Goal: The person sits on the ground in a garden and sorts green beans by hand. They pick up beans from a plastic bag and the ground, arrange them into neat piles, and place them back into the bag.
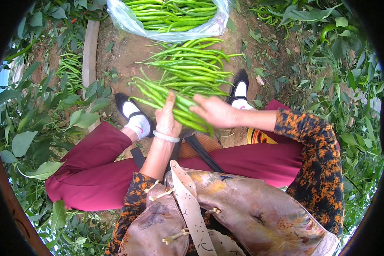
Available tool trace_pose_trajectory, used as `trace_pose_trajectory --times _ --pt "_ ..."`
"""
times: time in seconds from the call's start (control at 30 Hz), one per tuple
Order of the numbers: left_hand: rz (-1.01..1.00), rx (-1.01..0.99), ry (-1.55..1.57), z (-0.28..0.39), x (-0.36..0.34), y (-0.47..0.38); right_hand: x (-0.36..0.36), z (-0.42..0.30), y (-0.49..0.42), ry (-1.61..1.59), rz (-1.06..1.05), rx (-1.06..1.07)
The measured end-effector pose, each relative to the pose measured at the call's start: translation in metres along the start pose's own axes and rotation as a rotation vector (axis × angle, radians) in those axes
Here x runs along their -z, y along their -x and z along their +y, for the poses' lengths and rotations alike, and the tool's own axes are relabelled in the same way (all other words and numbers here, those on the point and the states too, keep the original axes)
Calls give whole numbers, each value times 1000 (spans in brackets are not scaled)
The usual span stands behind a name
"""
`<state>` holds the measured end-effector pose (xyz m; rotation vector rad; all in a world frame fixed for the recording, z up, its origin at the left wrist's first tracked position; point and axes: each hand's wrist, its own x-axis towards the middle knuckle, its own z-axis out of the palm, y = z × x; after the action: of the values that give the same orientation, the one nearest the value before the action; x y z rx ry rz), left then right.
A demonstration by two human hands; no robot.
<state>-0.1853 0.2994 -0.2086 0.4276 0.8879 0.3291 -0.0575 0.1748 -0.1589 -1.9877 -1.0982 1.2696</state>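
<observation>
My left hand is closed around a bunch of long green chili peppers, its thumb on top of them. At the bunch's right side, my right hand touches the peppers with bent fingers; it is slightly blurred, and whether it grips any cannot be told. Just beyond both hands, a loose pile of green chili peppers lies on the soil, mostly crosswise. Farther off, a clear plastic bag stands with its mouth wide, holding many more bagged peppers laid in rows.
My shoes flank the pile. A curved pale strip runs along the left, with another heap of peppers beyond it. More peppers lie at the upper right. Leafy plants border both sides. A yellow printed object is by my right leg.
</observation>
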Motion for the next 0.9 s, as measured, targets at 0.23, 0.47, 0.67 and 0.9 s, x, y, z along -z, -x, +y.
trace_pose_trajectory --times 0.23,0.47,0.67,0.9 --pt "191 12 102 14 8 -7 47 54 -41 325 396 62" --pt "350 80 143 14 24 -15 76 81 -77 736 200 -75" --pt "334 92 167 12 28 -19 31 120 -34 791 173 -9" --pt "335 49 122 7 20 -17 81 106 -35 512 -167 83"
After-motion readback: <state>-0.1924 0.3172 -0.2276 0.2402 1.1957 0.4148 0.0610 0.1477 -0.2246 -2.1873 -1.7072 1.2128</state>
